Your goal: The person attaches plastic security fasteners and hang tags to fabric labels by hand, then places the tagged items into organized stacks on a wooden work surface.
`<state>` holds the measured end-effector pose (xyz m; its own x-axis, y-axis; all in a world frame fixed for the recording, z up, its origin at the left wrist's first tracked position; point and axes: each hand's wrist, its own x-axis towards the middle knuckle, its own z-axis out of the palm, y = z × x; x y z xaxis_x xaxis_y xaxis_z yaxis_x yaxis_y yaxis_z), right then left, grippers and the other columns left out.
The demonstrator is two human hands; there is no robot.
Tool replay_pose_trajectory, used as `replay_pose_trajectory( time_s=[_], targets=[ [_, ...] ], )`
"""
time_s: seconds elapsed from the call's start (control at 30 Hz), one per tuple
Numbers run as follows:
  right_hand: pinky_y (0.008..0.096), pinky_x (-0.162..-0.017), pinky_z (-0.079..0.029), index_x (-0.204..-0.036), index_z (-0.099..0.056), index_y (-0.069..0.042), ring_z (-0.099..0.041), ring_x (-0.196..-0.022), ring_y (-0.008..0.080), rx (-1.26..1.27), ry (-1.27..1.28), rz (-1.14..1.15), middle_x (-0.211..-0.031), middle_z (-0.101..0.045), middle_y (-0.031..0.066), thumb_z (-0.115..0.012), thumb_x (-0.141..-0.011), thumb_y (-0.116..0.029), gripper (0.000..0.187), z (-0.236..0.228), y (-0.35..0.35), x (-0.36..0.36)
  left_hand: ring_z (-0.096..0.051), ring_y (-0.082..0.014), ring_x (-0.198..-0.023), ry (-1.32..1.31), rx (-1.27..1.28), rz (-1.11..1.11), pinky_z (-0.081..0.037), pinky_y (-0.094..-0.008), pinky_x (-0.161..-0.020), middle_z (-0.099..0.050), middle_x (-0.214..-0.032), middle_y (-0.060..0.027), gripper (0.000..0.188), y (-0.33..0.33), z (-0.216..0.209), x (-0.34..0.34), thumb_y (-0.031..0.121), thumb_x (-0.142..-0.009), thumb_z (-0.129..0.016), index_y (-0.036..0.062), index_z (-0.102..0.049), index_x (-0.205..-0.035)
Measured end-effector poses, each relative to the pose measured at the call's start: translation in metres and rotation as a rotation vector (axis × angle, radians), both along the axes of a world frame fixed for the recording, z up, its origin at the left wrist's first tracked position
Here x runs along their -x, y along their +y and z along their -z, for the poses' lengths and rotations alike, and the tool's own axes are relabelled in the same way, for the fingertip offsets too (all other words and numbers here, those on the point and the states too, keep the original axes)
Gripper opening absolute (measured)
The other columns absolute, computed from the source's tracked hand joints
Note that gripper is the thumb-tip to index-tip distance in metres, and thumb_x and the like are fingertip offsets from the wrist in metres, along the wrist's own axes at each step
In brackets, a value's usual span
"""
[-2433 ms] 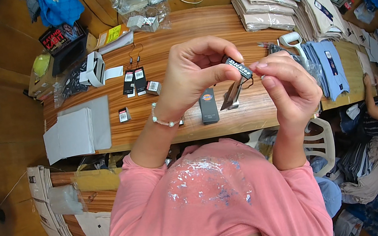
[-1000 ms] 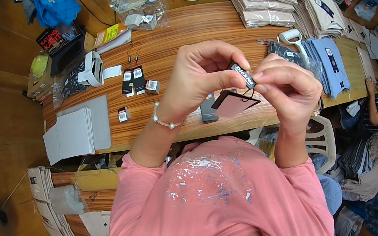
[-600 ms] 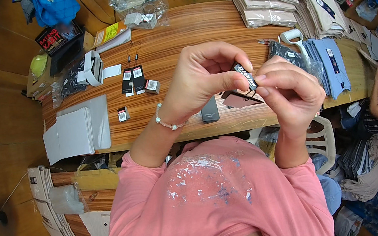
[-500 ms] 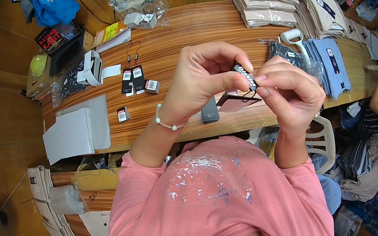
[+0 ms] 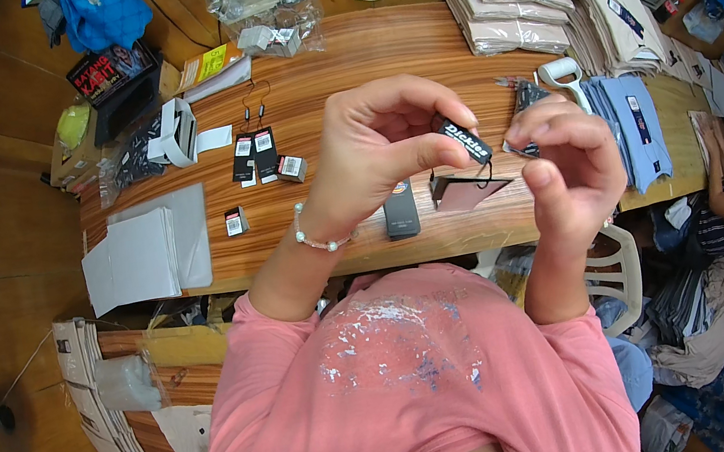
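Left hand: near the centre of the frame, thumb and forefinger pinched the black plastic seal; this left hand (image 5: pixel 390 139) now gripped it alone.
Right hand: at right of centre, its fingertips had just come off the seal's lower end; the right hand (image 5: pixel 574 155) was released, thumb and forefinger spread, with nothing visible between them.
Black seal: right of centre, between the 2 hands but touching only the left; the black plastic seal (image 5: pixel 466 142) had turned to a flatter slant, its face fully bared.
Cord: a short dark loop (image 5: pixel 490 168) hung from the seal's right end.
Hang tag: just below the seal, the dark-edged hang tag (image 5: pixel 475 192) hung tilted, pale side showing.
Meaning: in my judgement, seal and tag now depended on the left pinch only, leaving the right fingers free.
Dark tag stack: below centre, a dark stack (image 5: pixel 402 219) lay on the wooden table (image 5: pixel 388 42).
Looped tags: left of centre, 2 black tags (image 5: pixel 266 158) lay side by side, cords toward the upper left.
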<state>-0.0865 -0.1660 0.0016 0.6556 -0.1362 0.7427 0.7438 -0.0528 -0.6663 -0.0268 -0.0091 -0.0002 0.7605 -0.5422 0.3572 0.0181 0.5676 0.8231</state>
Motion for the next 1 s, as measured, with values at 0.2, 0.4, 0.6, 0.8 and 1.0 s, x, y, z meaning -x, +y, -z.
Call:
replay_pose_trajectory(
  time_s=[0.2, 0.4, 0.6, 0.8, 1.0],
  targets=[
    [0.0285, -0.057, -0.040, -0.075, -0.059, -0.001, -0.052, -0.065, 0.0206, 0.372, -0.122, 0.322, -0.072, -0.056, 0.0097, -0.070, -0.062, 0.001, 0.018, 0.000, 0.008, 0.001, -0.061, -0.0197, -0.076, -0.037, -0.031, -0.052, -0.051, -0.0295, -0.068, -0.060, -0.079, -0.0094, 0.027, 0.001, 0.002, -0.001, 0.008, -0.064, -0.076, -0.0005, -0.059, -0.084],
    [0.0287, -0.056, -0.040, -0.071, -0.056, 0.000, -0.052, -0.062, 0.0201, 0.331, -0.037, 0.205, -0.069, -0.056, 0.0095, -0.065, -0.061, 0.005, 0.014, -0.005, 0.005, 0.001, -0.061, -0.0195, -0.076, -0.030, -0.040, 0.006, -0.051, -0.0297, -0.068, -0.061, -0.079, -0.0107, 0.028, -0.001, -0.002, -0.002, 0.013, -0.067, -0.074, -0.0008, -0.058, -0.084],
    [0.0278, -0.058, -0.041, -0.070, -0.055, 0.001, -0.053, -0.062, 0.0192, 0.245, 0.054, 0.062, -0.068, -0.056, 0.0095, -0.063, -0.061, 0.006, 0.013, -0.008, 0.005, 0.003, -0.061, -0.0184, -0.076, 0.002, -0.057, 0.086, -0.050, -0.0294, -0.069, -0.062, -0.079, -0.0116, 0.029, 0.000, -0.002, -0.002, 0.018, -0.070, -0.072, -0.0003, -0.056, -0.084],
    [0.0283, -0.058, -0.042, -0.069, -0.055, 0.001, -0.054, -0.063, 0.0189, 0.234, 0.059, 0.010, -0.066, -0.056, 0.0090, -0.062, -0.060, 0.007, 0.013, -0.011, 0.005, 0.002, -0.061, -0.0173, -0.075, 0.013, -0.058, 0.124, -0.049, -0.0275, -0.068, -0.062, -0.079, -0.0112, 0.028, 0.002, -0.005, -0.004, 0.019, -0.070, -0.072, 0.0002, -0.056, -0.084],
    [0.0282, -0.058, -0.042, -0.068, -0.055, 0.001, -0.054, -0.062, 0.0190, 0.221, 0.057, 0.004, -0.066, -0.056, 0.0084, -0.063, -0.060, 0.007, 0.013, -0.010, 0.005, 0.002, -0.061, -0.0169, -0.075, 0.007, -0.059, 0.126, -0.049, -0.0270, -0.068, -0.062, -0.079, -0.0110, 0.029, 0.001, -0.004, -0.003, 0.020, -0.070, -0.072, 0.0003, -0.056, -0.084]
  ],
)
